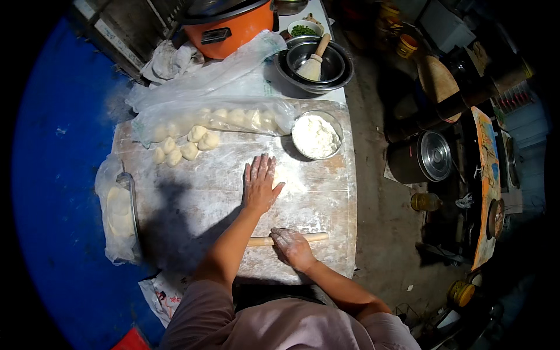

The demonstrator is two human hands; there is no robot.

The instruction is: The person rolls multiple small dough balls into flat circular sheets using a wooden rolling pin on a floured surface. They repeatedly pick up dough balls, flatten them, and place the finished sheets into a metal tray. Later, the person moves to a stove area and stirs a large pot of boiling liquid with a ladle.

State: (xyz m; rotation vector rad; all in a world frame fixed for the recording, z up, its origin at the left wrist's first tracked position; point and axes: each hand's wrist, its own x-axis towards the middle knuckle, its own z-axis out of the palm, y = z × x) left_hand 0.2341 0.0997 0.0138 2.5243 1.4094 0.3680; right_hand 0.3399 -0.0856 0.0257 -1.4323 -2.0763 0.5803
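Observation:
Palm down, my left hand (259, 186) lies flat on the floured wooden board (175, 218), fingers stretched away from me. Flour coats its fingers. A pale patch, either dough or loose flour, shows between thumb and forefinger; what is under the palm is hidden. Nearer my body, my right hand (292, 247) rests over a thin wooden rolling pin (316, 237) and grips it. Beyond the left hand stands a bowl of white flour (316, 135). Several dough balls (189, 151) sit at the board's far left, beside a clear plastic bag (227, 116) covering more dough balls.
Behind the board are stacked metal bowls (288, 83) with a brush (311, 68) on top, a bowl of chopped greens (303, 29) and an orange pot (232, 30). A plastic-wrapped tray of dough (118, 210) lies at the left edge. A lidded pot (420, 155) stands off to the right.

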